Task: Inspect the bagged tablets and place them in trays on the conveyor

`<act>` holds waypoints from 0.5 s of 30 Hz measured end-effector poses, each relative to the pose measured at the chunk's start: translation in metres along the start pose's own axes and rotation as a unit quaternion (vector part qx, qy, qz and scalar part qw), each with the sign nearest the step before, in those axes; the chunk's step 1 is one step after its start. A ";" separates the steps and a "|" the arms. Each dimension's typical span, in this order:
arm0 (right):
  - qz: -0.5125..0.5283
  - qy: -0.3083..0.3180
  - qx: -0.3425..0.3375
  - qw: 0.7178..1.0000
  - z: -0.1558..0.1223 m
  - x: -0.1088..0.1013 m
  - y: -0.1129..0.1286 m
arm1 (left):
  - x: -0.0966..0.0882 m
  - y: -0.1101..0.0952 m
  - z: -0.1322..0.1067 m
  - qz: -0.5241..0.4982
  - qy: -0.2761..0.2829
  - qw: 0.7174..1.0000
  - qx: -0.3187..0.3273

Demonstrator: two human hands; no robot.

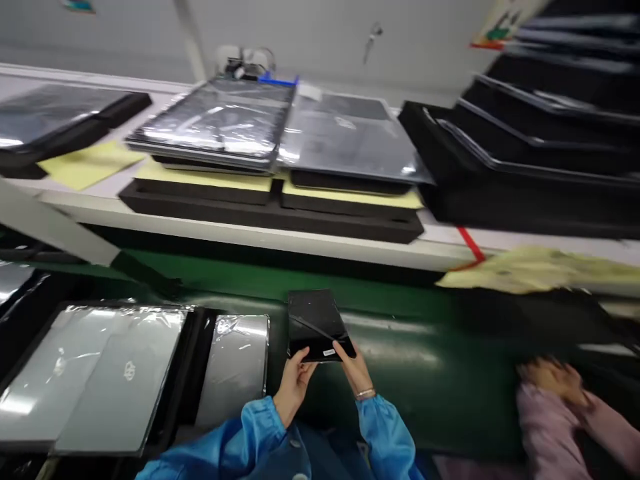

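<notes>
A black flat panel [317, 323] with a small white label is held above the green conveyor belt [425, 393], both the left hand [295, 387] and right hand [356, 372] grasping its near edge (2 edge grips keep it level and marks off its face). Plastic-wrapped silver laptops [120, 380] lie just left in a black tray [206, 347]; a co-worker's hand [553, 380] is at right.
</notes>
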State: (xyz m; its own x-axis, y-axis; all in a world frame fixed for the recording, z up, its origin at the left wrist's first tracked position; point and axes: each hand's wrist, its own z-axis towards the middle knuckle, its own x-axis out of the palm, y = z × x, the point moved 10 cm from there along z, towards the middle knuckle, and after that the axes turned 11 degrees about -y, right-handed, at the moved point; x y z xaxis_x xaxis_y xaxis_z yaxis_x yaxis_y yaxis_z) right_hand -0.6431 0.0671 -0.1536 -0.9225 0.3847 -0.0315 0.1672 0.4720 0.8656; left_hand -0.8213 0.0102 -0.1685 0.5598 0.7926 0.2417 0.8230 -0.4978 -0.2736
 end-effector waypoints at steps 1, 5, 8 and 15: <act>-0.008 -0.018 -0.001 1.000 -0.004 -0.016 -0.008 | -0.006 0.015 -0.003 0.019 -0.005 1.000 -0.005; -0.044 -0.079 -0.020 0.996 -0.021 -0.068 -0.033 | -0.032 0.049 -0.003 0.104 -0.026 0.992 -0.060; -0.055 -0.119 -0.050 0.990 -0.026 -0.091 -0.031 | -0.064 0.047 -0.002 0.182 -0.071 0.975 -0.105; -0.073 -0.047 -0.175 0.981 -0.093 -0.086 0.044 | -0.029 0.003 -0.053 0.239 -0.007 0.971 -0.002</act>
State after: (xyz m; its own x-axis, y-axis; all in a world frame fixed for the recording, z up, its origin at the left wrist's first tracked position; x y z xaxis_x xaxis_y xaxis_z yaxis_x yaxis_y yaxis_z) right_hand -0.5888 -0.0187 -0.0664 -0.8886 0.4128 -0.2002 -0.1091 0.2337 0.9662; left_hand -0.8301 -0.0333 -0.1269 0.8765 0.4753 0.0761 0.4701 -0.8112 -0.3479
